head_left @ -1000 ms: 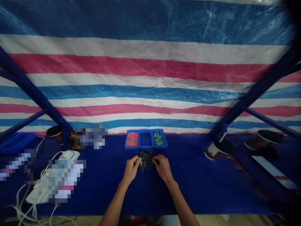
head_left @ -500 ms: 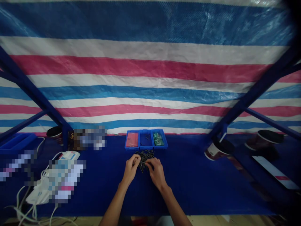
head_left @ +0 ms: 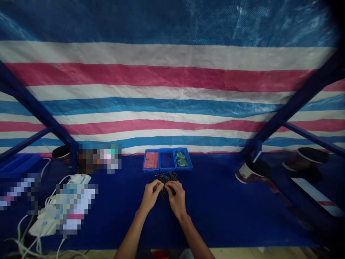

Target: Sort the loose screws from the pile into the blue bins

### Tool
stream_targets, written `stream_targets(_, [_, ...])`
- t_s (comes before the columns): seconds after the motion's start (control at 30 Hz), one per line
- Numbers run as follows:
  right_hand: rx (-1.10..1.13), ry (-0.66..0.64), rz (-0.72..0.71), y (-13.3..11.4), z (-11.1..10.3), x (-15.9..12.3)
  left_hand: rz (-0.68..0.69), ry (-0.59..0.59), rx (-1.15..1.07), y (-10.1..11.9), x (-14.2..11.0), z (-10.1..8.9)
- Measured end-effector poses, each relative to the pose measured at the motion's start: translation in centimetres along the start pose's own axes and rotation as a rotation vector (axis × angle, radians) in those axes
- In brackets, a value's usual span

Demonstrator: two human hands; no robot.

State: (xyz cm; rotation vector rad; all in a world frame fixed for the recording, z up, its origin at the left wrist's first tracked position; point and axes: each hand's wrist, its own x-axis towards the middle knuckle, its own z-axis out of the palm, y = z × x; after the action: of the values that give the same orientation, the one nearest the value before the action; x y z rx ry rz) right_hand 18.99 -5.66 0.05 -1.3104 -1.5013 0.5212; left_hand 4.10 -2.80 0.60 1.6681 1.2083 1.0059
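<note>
The left hand (head_left: pixel 151 196) and right hand (head_left: pixel 176 199) are curled, fingertips close together at the near edge of a loose pile of dark metal pins (head_left: pixel 165 176), perhaps pinching a few, too small to tell. The pile lies on the blue surface (head_left: pixel 223 216), just below three blue bins (head_left: pixel 167 160)

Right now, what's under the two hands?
A loose pile of thin dark metal fasteners runs under the left hand and right hand; what lies beneath the palms is hidden.

Metal pins (head_left: pixel 165 177) on bench (head_left: pixel 221 208), just before 3 bins (head_left: pixel 167 160); cup (head_left: pixel 252 171) R of bins.
</note>
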Motion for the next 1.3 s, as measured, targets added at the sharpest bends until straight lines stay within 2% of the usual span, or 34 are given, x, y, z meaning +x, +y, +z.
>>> stream_targets(1.3, [0.042,-0.014,0.014,0.52,0.15,0.06,0.011,-0.010,0.000,0.02,0.02,-0.11])
